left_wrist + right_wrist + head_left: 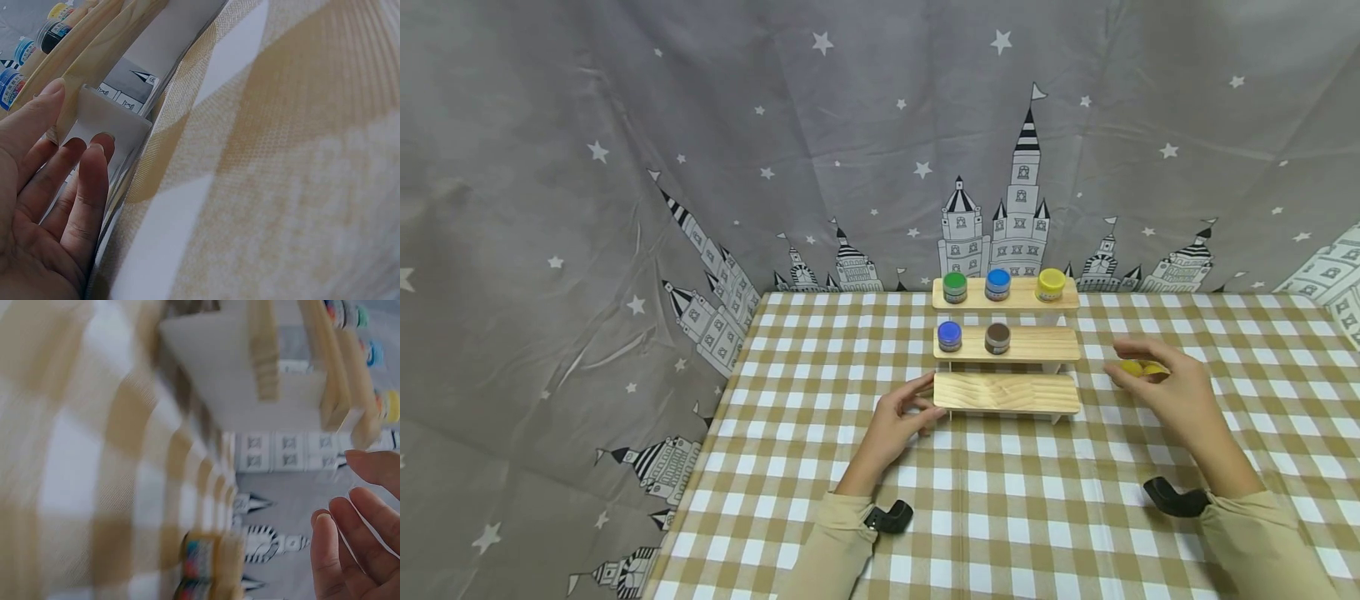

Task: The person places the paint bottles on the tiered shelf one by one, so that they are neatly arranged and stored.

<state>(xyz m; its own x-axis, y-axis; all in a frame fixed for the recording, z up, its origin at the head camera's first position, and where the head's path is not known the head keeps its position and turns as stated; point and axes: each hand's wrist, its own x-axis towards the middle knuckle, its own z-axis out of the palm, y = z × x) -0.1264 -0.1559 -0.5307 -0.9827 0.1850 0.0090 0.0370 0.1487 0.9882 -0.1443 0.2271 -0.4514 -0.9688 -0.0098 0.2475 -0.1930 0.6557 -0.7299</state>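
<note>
A three-tier wooden display stand point(1007, 392) stands on the checked cloth. My left hand point(898, 421) holds the left end of its lowest board, thumb point(50, 103) on the board's edge and fingers curled beside the white support point(115, 115). On the top tier sit a green paint jar point(955, 287), a blue paint jar point(997, 285) and a yellow paint jar point(1050, 285). The middle tier bears a violet-blue jar point(950, 337) and a brown jar point(997, 337). My right hand point(1176, 392) hovers right of the stand, thumb and fingers apart, above small yellow-topped jars point(199, 556).
A brown-and-white checked tablecloth point(1000, 517) covers the table. Behind and along the left hangs a grey curtain point(850, 108) printed with castles and stars. A black band with a camera mount point(891, 517) sits on each wrist.
</note>
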